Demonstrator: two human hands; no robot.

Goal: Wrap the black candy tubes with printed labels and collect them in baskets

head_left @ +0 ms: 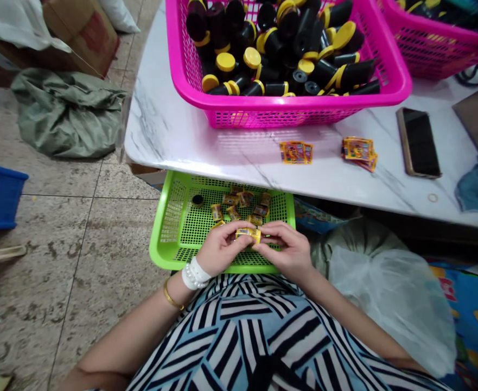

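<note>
Your left hand (220,250) and right hand (290,250) are clamping yellow cylinder (253,239) between them, green basket (160,233) sitting below both; you're apparently smoothing cylinder's label (244,232), next move calling for steady, even pressure.

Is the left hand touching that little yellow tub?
Touching. The head view shows the left hand holding the yellow tub, thumb against its side.

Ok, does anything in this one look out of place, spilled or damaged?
Mildly: a dark round piece sits apart in the green basket, unlike the yellow-labelled pieces there. On the table, the card pile nearer the phone is askew. No spill or damage shows.
</note>
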